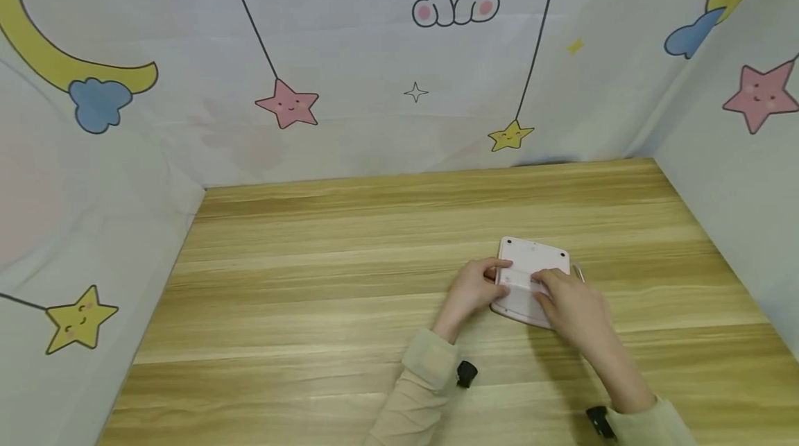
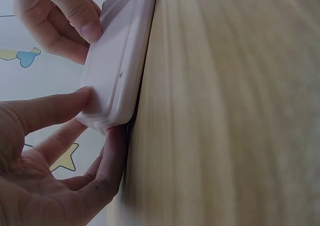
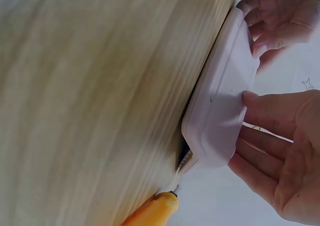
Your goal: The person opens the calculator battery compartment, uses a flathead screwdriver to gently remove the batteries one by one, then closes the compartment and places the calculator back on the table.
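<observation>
A flat pale pink plastic device (image 1: 530,255) lies back side up on the wooden table, with small dark round spots at its far corners. My left hand (image 1: 471,288) grips its left edge; in the left wrist view the thumb (image 2: 82,98) is on top and a fingertip (image 2: 117,136) is under the rim. From the other side, my right hand (image 1: 577,304) rests fingertips and thumb on the upturned back. In the right wrist view that thumb (image 3: 252,98) touches the surface with the fingers fairly straight behind it. The device's other face is hidden.
Right of the device, partly covered by my right hand, lies a tool with an orange handle (image 3: 155,211) and a thin metal shaft (image 1: 579,271). White cloth walls (image 1: 374,134) printed with stars, moons and clouds stand at the table's back and sides.
</observation>
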Available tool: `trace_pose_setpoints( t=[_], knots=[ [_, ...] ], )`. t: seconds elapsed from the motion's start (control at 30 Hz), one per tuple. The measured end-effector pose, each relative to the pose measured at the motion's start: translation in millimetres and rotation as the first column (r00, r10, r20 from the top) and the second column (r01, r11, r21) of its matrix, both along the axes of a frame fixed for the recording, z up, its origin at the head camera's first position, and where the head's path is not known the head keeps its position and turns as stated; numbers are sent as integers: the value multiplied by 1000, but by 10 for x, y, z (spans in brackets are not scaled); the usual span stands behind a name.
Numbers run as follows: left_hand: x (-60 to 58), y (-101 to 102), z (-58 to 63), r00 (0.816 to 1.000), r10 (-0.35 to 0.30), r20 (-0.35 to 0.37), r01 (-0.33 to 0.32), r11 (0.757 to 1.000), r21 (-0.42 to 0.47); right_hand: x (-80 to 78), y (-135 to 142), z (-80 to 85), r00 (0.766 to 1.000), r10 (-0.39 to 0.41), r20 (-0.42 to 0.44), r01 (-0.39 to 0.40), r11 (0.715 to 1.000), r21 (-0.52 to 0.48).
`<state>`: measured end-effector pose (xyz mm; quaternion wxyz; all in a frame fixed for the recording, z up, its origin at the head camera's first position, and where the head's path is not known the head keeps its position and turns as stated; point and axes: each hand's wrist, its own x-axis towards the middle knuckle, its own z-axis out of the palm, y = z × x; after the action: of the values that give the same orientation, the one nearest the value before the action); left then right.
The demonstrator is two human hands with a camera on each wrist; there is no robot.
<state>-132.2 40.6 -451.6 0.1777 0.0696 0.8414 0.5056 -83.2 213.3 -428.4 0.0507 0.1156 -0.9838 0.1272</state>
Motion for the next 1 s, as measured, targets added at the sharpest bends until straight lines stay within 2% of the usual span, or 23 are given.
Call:
trace_pose_setpoints(
  t=[0.37, 1.0],
  knots=[
    [8, 6, -9, 1000, 6, -1, -6, 1000, 7, -6, -83, -23, 999, -16, -38, 20, 995, 95],
    [11, 15, -14, 1000, 26, 17, -26, 1000, 14, -20, -114, -33, 996, -25, -90, 35, 993, 111]
  ],
)
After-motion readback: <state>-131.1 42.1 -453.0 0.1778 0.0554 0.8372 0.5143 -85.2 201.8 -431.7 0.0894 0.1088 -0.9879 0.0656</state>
